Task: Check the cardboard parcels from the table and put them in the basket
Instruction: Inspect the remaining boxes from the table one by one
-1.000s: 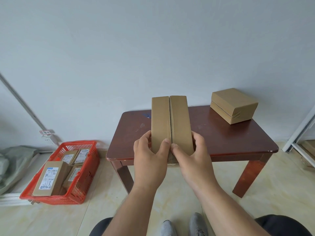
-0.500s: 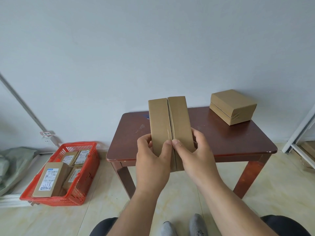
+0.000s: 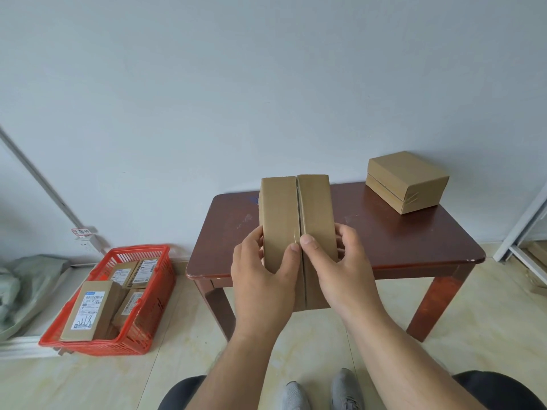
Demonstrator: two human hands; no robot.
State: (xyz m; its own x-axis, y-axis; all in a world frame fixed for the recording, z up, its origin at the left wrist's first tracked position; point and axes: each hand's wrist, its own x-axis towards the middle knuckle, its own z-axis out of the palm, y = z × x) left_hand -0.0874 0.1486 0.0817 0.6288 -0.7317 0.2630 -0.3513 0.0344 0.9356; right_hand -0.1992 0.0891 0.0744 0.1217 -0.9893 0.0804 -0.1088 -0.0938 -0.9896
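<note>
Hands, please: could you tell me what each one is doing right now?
Left hand: holds the cardboard parcel.
Right hand: holds the same parcel.

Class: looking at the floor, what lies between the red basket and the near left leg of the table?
Nothing: in the head view, only bare pale floor tile separates the red basket from the table leg.
</note>
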